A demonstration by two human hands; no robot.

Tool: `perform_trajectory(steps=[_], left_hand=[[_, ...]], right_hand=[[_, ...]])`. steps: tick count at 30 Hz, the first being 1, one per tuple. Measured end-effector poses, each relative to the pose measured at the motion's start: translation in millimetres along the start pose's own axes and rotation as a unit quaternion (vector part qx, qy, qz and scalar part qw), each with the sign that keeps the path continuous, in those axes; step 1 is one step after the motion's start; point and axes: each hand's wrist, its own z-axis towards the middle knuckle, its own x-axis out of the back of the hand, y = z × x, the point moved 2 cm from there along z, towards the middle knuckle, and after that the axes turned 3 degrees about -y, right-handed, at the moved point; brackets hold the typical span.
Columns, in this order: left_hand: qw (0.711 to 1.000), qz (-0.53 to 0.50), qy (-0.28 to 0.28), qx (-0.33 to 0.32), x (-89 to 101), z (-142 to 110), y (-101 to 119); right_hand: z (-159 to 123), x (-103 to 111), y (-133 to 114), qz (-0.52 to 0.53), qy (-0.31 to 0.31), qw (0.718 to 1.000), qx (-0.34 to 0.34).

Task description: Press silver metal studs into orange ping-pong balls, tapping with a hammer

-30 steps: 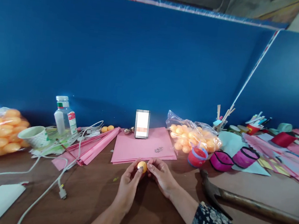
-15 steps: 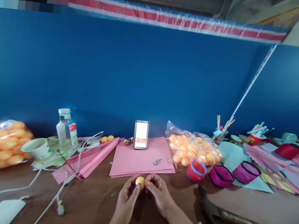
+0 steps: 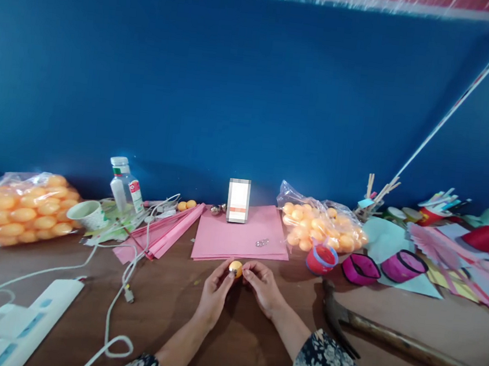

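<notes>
An orange ping-pong ball [image 3: 235,269] is gripped between the thumb and fingers of my left hand [image 3: 215,290], above the brown table. Under the left thumb a small dark or silvery spot shows on the ball; I cannot make out what it is. Just right of the ball, the thumb and fingertips of my right hand [image 3: 263,290] are pinched together, and whatever is between them is too small to name. Beyond both hands lie pink paper sheets [image 3: 221,239] with a few small silvery pieces [image 3: 262,242] on them.
Bags of orange balls [image 3: 23,212] stand left and right [image 3: 318,226]. A hammer [image 3: 386,332] lies at right, near a red cup [image 3: 322,259] and magenta fabric rings [image 3: 361,269]. A power strip [image 3: 38,318], white cables, a paper cup [image 3: 86,214] and a bottle [image 3: 124,188] are at left.
The camera view has tilted and shifted, so more of the power strip shows. My left hand still holds the ball, and my right hand stays pinched beside it.
</notes>
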Motion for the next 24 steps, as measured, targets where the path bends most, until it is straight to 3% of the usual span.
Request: perform_trajectory(steps=[8, 24], left_hand=[[1.0, 0.017, 0.007, -0.022, -0.9, -0.2, 2.4], [1.0, 0.0, 0.006, -0.013, -3.1, -2.2, 4.3]], right_hand=[[-2.8, -5.8, -8.1, -0.054, 0.008, 0.998, 0.021], [-1.7, -3.1, -7.5, -0.029, 0.011, 1.0, -0.004]])
